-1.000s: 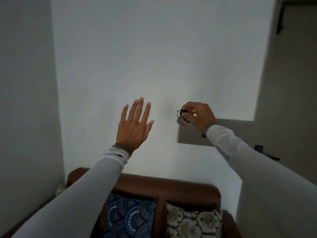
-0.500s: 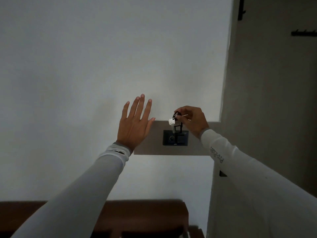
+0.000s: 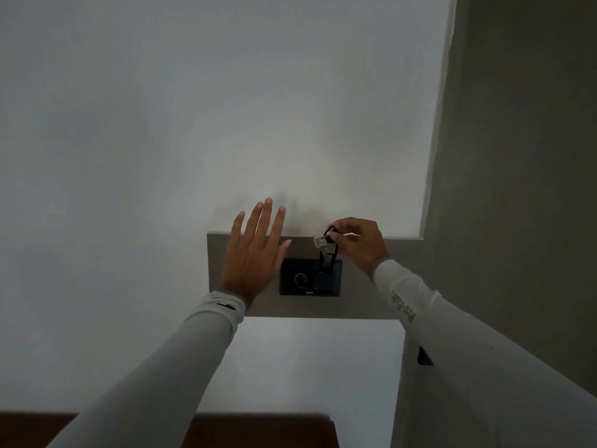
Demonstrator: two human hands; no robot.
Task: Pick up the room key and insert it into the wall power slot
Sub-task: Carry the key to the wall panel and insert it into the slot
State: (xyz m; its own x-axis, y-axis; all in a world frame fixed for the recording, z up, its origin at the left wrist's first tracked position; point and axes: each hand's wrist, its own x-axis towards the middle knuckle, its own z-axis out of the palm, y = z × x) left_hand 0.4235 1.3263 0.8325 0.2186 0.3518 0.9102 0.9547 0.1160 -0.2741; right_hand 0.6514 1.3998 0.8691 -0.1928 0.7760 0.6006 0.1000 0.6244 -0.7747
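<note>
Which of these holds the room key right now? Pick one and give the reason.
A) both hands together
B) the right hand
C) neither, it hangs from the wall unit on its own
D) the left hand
B: the right hand pinches the room key by its ring just above the dark wall power slot, while the left hand is spread flat and open beside it, holding nothing.

room key (image 3: 325,250) above wall power slot (image 3: 310,277)
</note>
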